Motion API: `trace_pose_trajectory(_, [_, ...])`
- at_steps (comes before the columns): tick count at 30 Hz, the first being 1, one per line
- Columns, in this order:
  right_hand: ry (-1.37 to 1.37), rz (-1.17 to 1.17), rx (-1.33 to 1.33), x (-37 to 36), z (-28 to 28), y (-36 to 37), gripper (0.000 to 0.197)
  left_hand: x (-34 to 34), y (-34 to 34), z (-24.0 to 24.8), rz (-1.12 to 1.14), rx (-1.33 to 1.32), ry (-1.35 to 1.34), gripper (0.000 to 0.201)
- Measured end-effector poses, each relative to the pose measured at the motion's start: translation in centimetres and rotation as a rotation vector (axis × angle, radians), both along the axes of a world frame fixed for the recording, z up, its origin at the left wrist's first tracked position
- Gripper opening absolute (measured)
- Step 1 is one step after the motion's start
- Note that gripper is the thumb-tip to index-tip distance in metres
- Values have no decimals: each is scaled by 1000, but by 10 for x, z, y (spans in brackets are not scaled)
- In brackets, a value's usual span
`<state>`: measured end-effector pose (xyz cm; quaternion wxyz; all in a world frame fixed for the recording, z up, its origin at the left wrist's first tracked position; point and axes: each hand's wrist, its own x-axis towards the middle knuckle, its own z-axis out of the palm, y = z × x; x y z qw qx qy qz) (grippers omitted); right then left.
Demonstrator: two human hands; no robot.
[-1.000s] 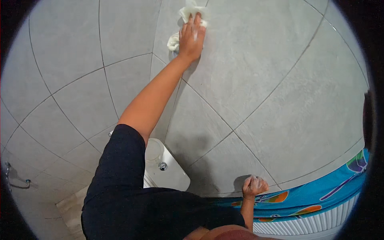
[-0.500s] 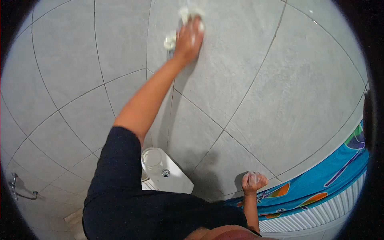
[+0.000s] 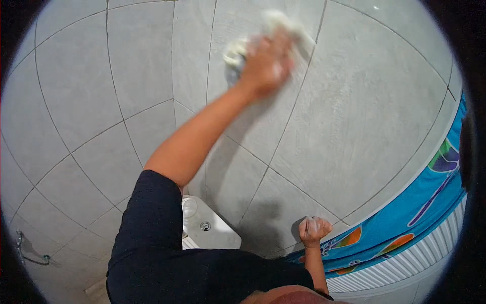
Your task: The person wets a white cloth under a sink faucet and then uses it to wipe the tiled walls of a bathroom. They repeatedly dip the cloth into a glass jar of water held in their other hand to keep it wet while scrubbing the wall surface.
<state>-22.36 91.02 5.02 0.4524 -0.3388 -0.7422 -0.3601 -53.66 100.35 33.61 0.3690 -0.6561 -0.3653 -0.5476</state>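
Observation:
My left hand (image 3: pixel 266 66), blurred by motion, reaches far up the grey tiled wall (image 3: pixel 354 101). It presses a whitish cloth (image 3: pixel 281 23) against the tiles. Part of the cloth (image 3: pixel 234 55) bunches out beside the wrist, with a grey patch under it. White suds show on the back of that hand. Low on the right, my right hand (image 3: pixel 315 230) rests closed against the wall, its fingers curled and white with suds. Whatever lies inside those fingers, if anything, is hidden. Streaky film covers the tiles between the hands.
Below my left arm stands a white toilet cistern (image 3: pixel 217 230) with a round flush button, and a pale tub (image 3: pixel 189 206) on top. A blue patterned towel (image 3: pixel 379 233) hangs over a white ribbed radiator (image 3: pixel 395 271). A metal tap fitting (image 3: pixel 20 245) juts out at far left.
My left hand has swept right along the wall with the cloth. My right hand stays closed at the same spot on the tiles. The view has shifted slightly.

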Motion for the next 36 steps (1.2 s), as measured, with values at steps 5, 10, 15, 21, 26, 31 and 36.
trace_pose_trajectory(5, [-9, 18, -24, -1, -6, 5, 9, -93, 27, 67, 185, 91, -402, 47])
trace_pose_trajectory(10, [12, 59, -34, -4, 2, 0, 6, -18, 3, 54, 41, -20, -58, 51])
trace_pose_trajectory(15, [23, 39, -2, -2, 1, -1, 7, 30, -15, 54, 82, 117, 301, 50])
trace_pose_trajectory(21, [48, 105, 3, -8, 0, 3, 9, -115, 33, 136, 17, 176, -150, 48])
trace_pose_trajectory(26, [25, 77, -54, -7, 6, -2, 7, -65, 27, 127, 84, 182, -37, 50])
trace_pose_trajectory(31, [39, 54, -28, 6, 0, 0, 10, 86, -43, 102, 41, -155, 362, 55])
trace_pose_trajectory(36, [83, 116, -7, 9, -6, 5, 12, 64, -21, 119, 117, 23, 109, 49])
